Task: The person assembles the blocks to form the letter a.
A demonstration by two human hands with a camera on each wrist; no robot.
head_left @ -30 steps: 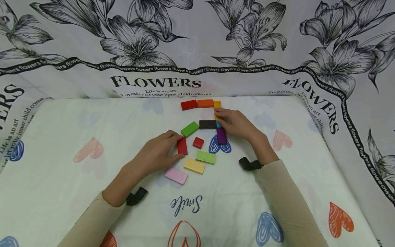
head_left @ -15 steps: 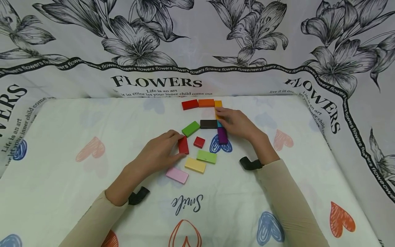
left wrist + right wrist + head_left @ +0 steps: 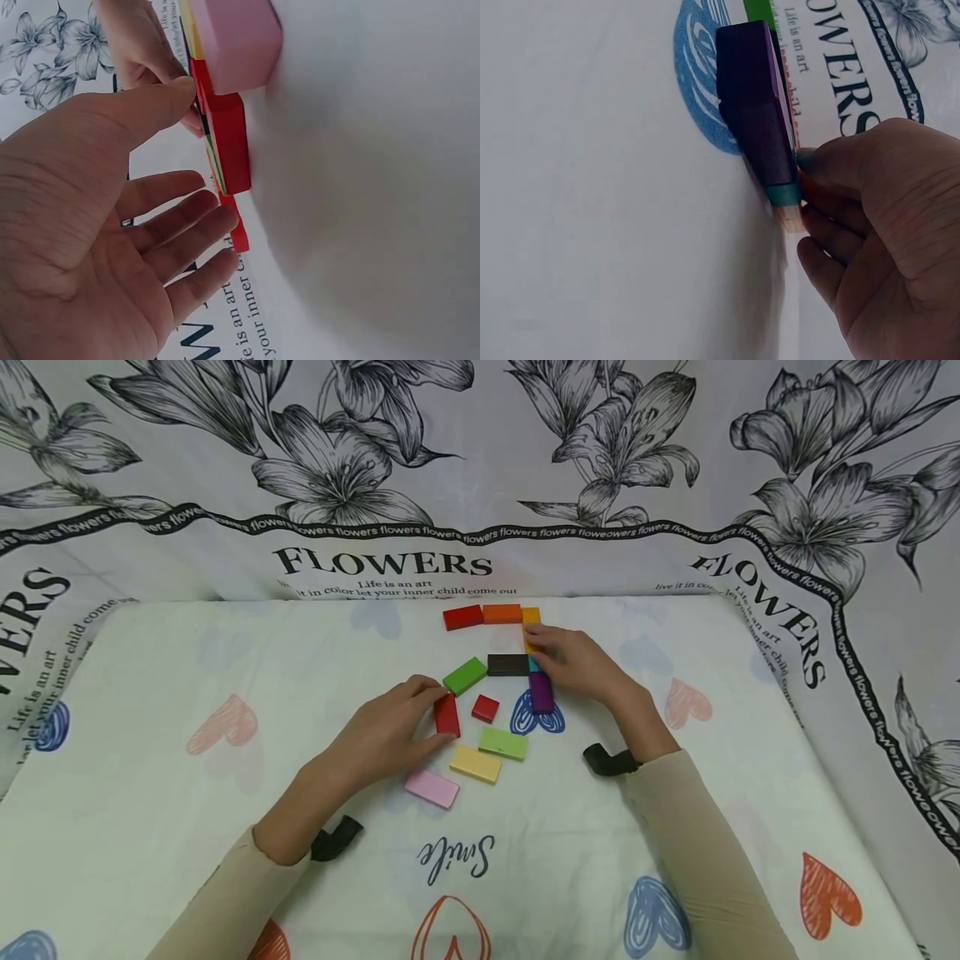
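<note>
On the white cloth, my left hand pinches a red block lengthwise, index finger at its far end and thumb at its near end. The left wrist view shows that red block between thumb and fingers. My right hand has thumb and fingertips on a yellow-orange block, partly covering it. Below it in line are a small blue block, mostly hidden, and a purple block. A black block abuts this line, and a green block slants between it and the red one.
At the far edge lie another red block and an orange block, end to end. Nearer are a small red block, a light green block, a yellow block and a pink block.
Both hands stay at the same blocks, and the blocks keep their arrangement. Only the head view shifts slightly.
</note>
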